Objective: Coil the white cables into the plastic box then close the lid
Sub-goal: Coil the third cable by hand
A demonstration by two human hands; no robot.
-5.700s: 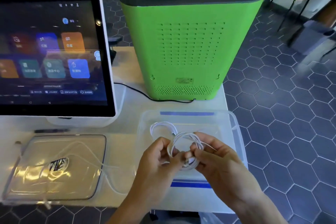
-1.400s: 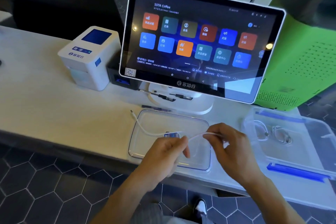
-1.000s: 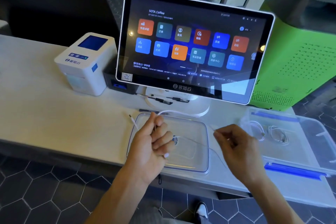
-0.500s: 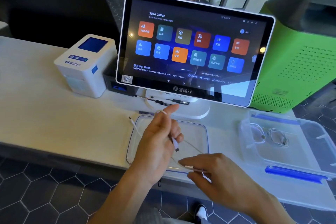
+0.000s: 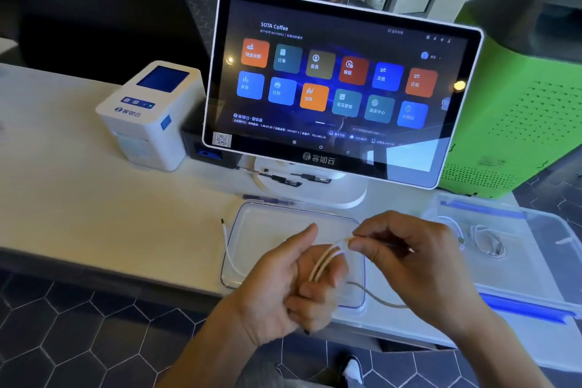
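Note:
My left hand [image 5: 283, 290] is held palm up over the clear lid [image 5: 271, 224], with two turns of a white cable [image 5: 324, 261] wound around its fingers. My right hand [image 5: 415, 261] pinches the same cable at its fingertips just right of the left hand. The cable's free end [image 5: 225, 236] trails off the lid's left edge onto the counter, and a slack loop hangs below my hands. To the right lies the open plastic box [image 5: 541, 280] with blue clips, holding two coiled white cables [image 5: 485, 239].
A touchscreen terminal [image 5: 340, 85] on a white stand rises right behind the lid. A white receipt printer [image 5: 151, 113] stands at the left and a green machine [image 5: 522, 123] at the back right. The counter's front edge runs just under my hands.
My right hand has risen from below the left hand to its right side, carrying the cable over the left fingers and adding a turn. The free end has drawn closer to the lid.

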